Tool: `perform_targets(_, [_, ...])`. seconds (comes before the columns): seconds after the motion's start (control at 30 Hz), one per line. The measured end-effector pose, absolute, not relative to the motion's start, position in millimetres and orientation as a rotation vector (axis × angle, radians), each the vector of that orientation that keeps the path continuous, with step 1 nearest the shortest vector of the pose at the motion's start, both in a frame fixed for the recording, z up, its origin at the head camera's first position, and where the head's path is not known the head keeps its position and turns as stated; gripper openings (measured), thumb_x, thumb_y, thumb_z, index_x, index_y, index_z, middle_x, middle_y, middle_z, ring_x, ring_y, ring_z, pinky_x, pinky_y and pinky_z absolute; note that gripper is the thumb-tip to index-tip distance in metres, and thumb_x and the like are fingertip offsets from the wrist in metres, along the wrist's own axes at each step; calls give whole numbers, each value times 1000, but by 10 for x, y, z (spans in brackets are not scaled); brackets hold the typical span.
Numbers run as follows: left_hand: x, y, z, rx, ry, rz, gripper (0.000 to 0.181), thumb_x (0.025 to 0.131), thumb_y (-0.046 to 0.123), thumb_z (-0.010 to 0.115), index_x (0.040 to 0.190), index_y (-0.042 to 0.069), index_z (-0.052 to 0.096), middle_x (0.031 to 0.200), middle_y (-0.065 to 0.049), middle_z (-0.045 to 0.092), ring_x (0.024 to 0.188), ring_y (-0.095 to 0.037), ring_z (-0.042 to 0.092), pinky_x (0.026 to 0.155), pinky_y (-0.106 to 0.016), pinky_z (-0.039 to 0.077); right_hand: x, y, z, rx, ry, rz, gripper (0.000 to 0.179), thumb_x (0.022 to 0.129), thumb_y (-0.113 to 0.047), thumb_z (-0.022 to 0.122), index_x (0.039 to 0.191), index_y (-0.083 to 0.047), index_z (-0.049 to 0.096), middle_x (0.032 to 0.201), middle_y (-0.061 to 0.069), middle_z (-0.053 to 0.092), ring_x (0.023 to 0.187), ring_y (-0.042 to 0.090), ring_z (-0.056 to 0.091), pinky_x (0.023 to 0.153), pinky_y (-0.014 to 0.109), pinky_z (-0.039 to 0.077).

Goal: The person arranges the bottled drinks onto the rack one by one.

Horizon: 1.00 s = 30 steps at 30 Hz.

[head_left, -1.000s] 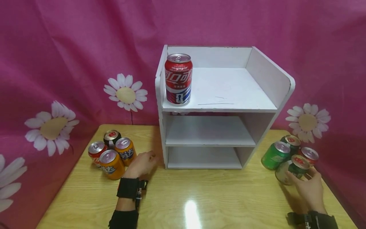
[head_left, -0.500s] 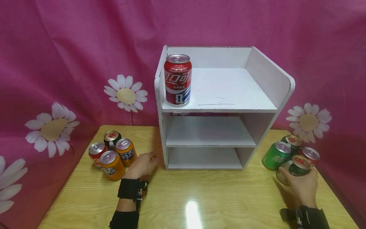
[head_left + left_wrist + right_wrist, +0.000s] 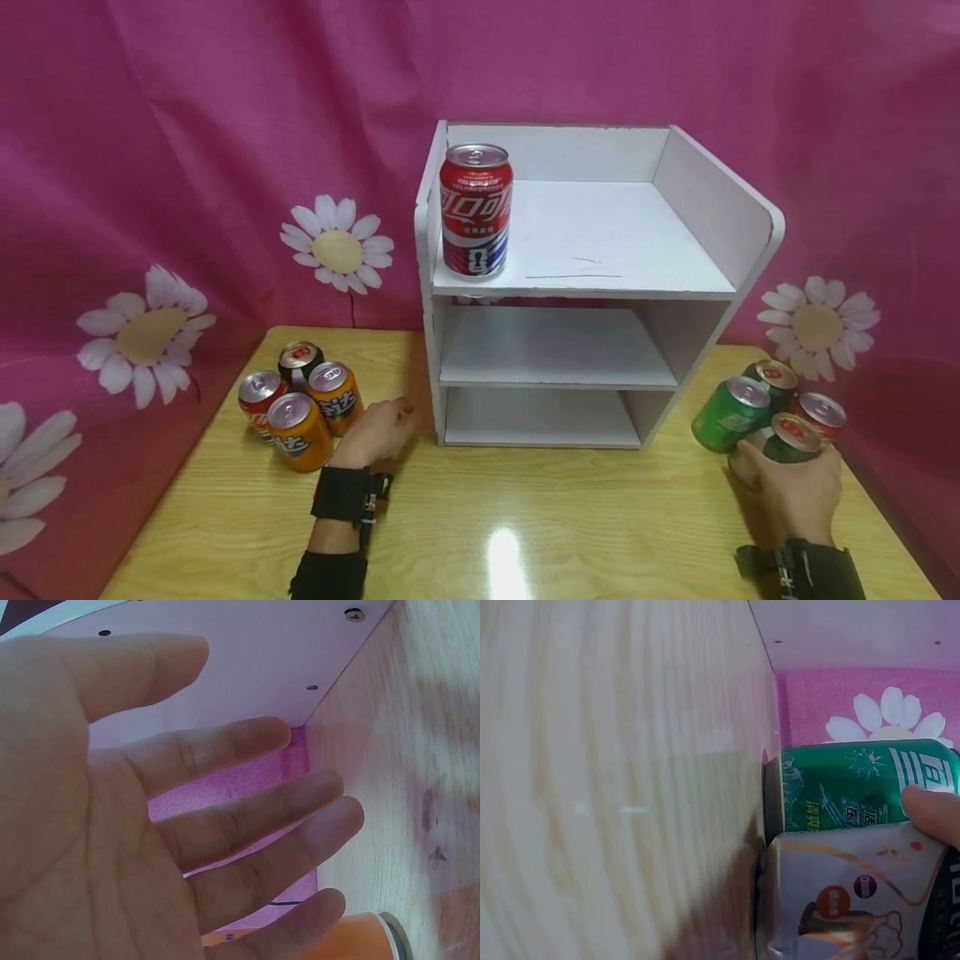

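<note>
My right hand (image 3: 801, 492) is round a white and dark green can (image 3: 797, 433), thumb on its left side, the other fingers mostly hidden. In the right wrist view this can (image 3: 847, 900) stands upright against a bright green can (image 3: 832, 791), with the thumb tip (image 3: 934, 812) by their upper part. A dark green can (image 3: 772, 377) and a red can (image 3: 822, 410) stand close behind it. My left hand (image 3: 377, 433) holds nothing; its fingers (image 3: 247, 817) are spread and relaxed beside the shelf's left side, just right of an orange can (image 3: 339, 402).
A white three-level shelf (image 3: 600, 242) stands at the middle back, a red cola can (image 3: 476, 212) on its top left. Another orange can (image 3: 298, 437), a red can (image 3: 261, 398) and a black can (image 3: 300, 360) cluster on the wooden table's left. A pink curtain (image 3: 585, 67) hangs behind.
My right hand has shifted slightly left and closed in further round the white and dark green can. The left hand stays in place. The head view has shifted slightly.
</note>
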State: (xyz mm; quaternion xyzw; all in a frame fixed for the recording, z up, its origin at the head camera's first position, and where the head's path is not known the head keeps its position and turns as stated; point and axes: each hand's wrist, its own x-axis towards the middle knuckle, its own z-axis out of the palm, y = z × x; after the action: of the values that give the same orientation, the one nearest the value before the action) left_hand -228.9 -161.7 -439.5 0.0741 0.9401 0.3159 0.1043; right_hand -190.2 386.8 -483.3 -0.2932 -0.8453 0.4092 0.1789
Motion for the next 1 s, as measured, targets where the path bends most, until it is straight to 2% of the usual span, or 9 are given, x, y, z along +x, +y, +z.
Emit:
perform_targets(0.2, [-2297, -1618, -4389, 221, 2778, 924, 41, 99, 23, 48, 130, -2, 52, 124, -20, 57, 114, -34, 53, 97, -51, 40, -1911, 3865, -4807, -792, -2415, 1148, 102, 72, -44, 79, 146, 0, 24, 137, 26, 41, 122, 41, 40, 96, 57, 35])
perform_targets(0.33, [-2301, -1620, -4379, 218, 2773, 929, 41, 98, 23, 48, 130, -2, 53, 125, -19, 57, 114, -33, 53, 97, -51, 40, -1893, 3898, -4787, -718, -2503, 1183, 106, 73, -48, 77, 149, -2, 19, 140, 26, 37, 123, 41, 38, 95, 57, 35])
perform_targets(0.43, [-2298, -1621, -4376, 224, 2773, 920, 40, 98, 22, 49, 129, -3, 54, 123, -19, 59, 112, -33, 54, 96, -50, 41, -1865, 3939, -4781, -661, -2581, 1183, 109, 74, -51, 75, 149, 0, 14, 138, 31, 36, 121, 45, 37, 90, 58, 36])
perform_targets(0.6, [-2286, -1622, -4376, 230, 2780, 911, 38, 98, 22, 51, 126, -2, 56, 119, -17, 60, 110, -32, 56, 95, -50, 42, -1835, 3981, -4781, -579, -2657, 1113, 107, 75, -52, 74, 147, 3, 16, 130, 35, 40, 113, 48, 42, 81, 56, 40])
perform_targets(0.83, [-2280, -1634, -4380, 247, 2786, 905, 36, 97, 21, 51, 125, -2, 57, 117, -17, 61, 107, -31, 57, 93, -49, 43, -1789, 4016, -4736, -413, -2763, 1089, 104, 79, -49, 72, 144, 10, 15, 128, 37, 39, 111, 51, 42, 80, 58, 39])
perform_targets(1.0, [-2281, -1639, -4373, 227, 2780, 913, 35, 97, 21, 51, 124, -1, 57, 116, -15, 62, 105, -29, 57, 93, -49, 44, -1750, 4003, -4659, -319, -2842, 1091, 100, 80, -47, 72, 141, 11, 18, 126, 35, 40, 108, 47, 44, 76, 51, 42])
